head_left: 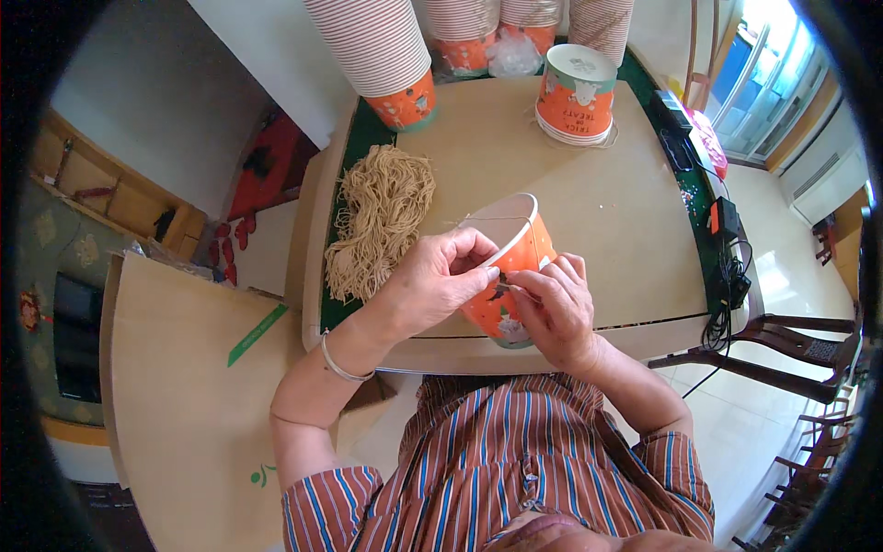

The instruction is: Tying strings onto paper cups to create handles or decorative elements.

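An orange paper bucket [527, 253] with dark printed figures and a white inside leans at the table's near edge, its mouth tilted up and to the left. A thin beige string [504, 218] crosses its mouth and runs down the outside. Against the bucket's near side, my left hand [449, 269] is closed in a pinch at the string. Close beside it on the right, my right hand [559, 308] pinches the string too, thumb and forefinger together. The fingers partly hide the string's ends. Left of the bucket lies a heap of loose beige strings [382, 221].
A tall stack of orange buckets [401, 99] stands at the back left, with more stacks behind. An upside-down bucket stack [577, 97] with string around its base is at the back right. Black power adapters and cables [725, 221] line the right edge. A cardboard box [198, 368] stands left.
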A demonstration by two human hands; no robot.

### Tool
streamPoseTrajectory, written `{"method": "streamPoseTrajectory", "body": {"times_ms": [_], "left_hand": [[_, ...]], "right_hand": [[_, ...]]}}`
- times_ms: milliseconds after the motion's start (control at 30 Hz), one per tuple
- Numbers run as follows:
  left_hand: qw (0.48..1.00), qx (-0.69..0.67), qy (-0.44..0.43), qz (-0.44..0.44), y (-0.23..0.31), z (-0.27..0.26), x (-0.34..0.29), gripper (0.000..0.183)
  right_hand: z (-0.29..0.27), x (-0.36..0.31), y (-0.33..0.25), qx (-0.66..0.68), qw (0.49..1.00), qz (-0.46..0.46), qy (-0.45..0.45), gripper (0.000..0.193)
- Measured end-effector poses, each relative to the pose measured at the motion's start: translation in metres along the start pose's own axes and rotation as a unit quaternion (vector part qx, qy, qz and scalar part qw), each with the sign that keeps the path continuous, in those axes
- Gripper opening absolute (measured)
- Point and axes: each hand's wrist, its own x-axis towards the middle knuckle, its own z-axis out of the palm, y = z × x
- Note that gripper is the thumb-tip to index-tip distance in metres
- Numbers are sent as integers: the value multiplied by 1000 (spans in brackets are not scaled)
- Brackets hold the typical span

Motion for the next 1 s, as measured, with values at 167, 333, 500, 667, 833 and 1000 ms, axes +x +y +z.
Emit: {"method": "streamPoseTrajectory", "body": {"times_ms": [167,333,500,667,833,1000], "left_hand": [[1000,-13,-6,3,-4,-1,0,10],[1000,-10,-10,-13,0,-1,0,10],[999,-34,-17,-16,0,-1,0,10],[999,-32,-24,-19,-1,-1,0,11],[998,-43,-27,-25,-2,-1,0,13],[998,-39,-27,-30,1,-1,-2,17]], "right_hand": [[-2,0,-3,15,1000,11,1,37],[-3,-1,-2,-1,1000,1,-7,44],[-4,-1,-4,8,1000,4,0,41],[-3,-1,-6,14,1000,25,4,34],[-5,3,-6,16,1000,-11,-4,30],[-4,3,-10,30,999,17,11,37]]}}
